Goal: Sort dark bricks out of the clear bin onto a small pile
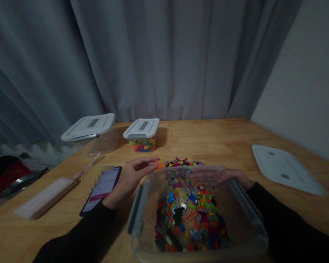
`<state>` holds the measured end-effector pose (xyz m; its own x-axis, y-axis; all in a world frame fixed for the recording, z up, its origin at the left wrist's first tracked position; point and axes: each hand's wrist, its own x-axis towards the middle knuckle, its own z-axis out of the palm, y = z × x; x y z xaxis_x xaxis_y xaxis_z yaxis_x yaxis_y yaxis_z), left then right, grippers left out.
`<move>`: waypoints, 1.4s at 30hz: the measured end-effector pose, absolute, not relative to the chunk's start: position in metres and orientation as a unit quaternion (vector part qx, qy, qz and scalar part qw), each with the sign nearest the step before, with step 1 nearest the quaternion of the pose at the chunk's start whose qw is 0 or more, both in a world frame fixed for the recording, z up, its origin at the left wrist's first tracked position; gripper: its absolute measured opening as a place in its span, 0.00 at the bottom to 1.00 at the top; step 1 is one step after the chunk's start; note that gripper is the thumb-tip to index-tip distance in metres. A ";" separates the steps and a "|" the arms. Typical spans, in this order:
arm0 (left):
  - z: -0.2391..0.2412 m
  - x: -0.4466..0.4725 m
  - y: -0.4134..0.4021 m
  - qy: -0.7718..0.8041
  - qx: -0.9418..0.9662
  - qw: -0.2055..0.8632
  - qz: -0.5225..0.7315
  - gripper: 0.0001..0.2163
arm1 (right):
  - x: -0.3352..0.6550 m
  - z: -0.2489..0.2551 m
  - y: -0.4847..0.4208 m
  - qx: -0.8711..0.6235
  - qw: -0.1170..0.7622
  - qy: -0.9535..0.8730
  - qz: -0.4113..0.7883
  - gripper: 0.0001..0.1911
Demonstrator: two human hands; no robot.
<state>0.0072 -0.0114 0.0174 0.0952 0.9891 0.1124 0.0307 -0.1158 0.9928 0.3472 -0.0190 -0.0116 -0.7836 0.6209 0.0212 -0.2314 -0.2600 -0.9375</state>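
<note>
A clear plastic bin [246, 235] stands in front of me without a lid, with many small coloured toy bricks [189, 215] spread over its bottom. My left hand [133, 175] is at the bin's far left corner, with an orange toy brick [160, 165] pinched at the thumb and fingertips. Beyond the far wall, my right hand [222, 175] lies by the far right corner, its fingers stretched out and seen partly through the plastic. Just behind the bin is a pile of loose bricks [183, 162] on the table.
A small lidded box [141, 131] of bricks and a larger lidded box [94, 128] stand at the back left. A phone [104, 188] and a white power strip [48, 197] with a cable lie at left. A loose white lid [285, 170] lies at right.
</note>
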 end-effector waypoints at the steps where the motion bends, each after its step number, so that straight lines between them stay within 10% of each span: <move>1: 0.018 0.007 -0.013 0.455 0.564 0.487 0.487 0.16 | 0.347 -0.011 -0.019 -0.175 0.273 -0.546 0.773 0.37; 12: 0.022 0.007 -0.017 0.370 0.634 0.490 0.470 0.04 | 0.349 -0.019 -0.014 -0.158 0.257 -0.543 0.784 0.37; 29: 0.021 0.012 -0.018 0.363 0.525 0.585 0.500 0.10 | 0.349 -0.016 -0.017 -0.168 0.267 -0.526 0.790 0.34; 42: -0.023 0.006 0.011 0.388 0.846 0.183 0.318 0.12 | 0.361 -0.035 0.008 -0.142 0.203 -0.571 0.783 0.37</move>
